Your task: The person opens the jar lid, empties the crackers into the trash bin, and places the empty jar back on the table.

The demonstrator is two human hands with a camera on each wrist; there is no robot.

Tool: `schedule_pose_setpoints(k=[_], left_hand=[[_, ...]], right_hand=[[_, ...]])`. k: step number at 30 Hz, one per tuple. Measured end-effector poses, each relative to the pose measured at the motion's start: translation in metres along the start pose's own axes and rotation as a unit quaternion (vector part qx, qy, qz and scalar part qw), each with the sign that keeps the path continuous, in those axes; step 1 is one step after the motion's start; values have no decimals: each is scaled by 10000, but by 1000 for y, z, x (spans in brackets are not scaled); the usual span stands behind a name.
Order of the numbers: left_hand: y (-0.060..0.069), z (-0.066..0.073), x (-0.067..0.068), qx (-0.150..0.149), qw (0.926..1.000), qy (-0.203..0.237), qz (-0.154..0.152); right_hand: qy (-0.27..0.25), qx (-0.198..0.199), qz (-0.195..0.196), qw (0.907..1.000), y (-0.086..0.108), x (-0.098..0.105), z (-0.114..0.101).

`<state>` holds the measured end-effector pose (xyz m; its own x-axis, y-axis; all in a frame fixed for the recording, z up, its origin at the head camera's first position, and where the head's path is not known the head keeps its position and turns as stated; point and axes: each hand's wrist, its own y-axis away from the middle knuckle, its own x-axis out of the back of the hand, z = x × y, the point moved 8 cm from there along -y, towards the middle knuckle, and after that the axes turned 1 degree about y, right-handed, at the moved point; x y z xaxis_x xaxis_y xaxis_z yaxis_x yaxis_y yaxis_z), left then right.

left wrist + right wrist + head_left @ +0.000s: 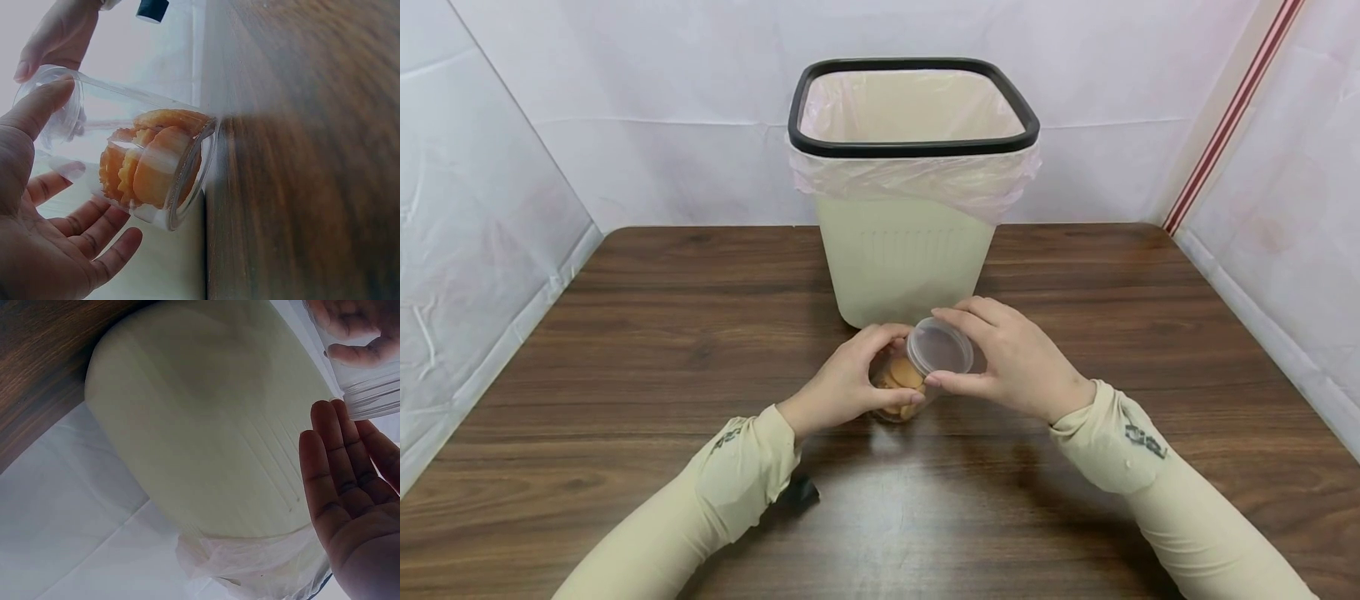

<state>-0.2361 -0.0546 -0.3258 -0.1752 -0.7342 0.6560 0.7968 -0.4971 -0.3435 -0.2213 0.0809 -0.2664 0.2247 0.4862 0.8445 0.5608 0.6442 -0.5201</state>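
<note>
A clear plastic jar (897, 410) with several golden-brown biscuits (164, 164) inside leans on the table. One edge of its base touches the wood in the left wrist view. My left hand (838, 385) grips the jar, thumb on the near side and fingers around the far side. At the jar's mouth, my right hand (1021, 358) pinches the round clear lid (940, 347) by its rim, thumb and fingers on opposite sides. Whether the lid sits fully on the jar, I cannot tell. Fingertips (322, 412) of the right hand appear beside the clear plastic in the right wrist view.
Directly behind the hands stands a cream waste bin (906, 258) with a black rim and a pinkish bag liner (917, 177). A small dark object (803, 492) lies near the left sleeve. White sheeting (685, 125) surrounds the brown wooden table (700, 317).
</note>
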Motion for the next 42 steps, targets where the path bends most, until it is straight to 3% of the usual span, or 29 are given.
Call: schedule_pose_setpoints(k=[30,42], left_hand=[[0,-1,0,90,9999,90,-102],[0,1,0,-57,9999,78,-38]], right_hand=[[-387,-107,-295,9988,1,0,2],[-463,-18,-411,9981,1,0,3]])
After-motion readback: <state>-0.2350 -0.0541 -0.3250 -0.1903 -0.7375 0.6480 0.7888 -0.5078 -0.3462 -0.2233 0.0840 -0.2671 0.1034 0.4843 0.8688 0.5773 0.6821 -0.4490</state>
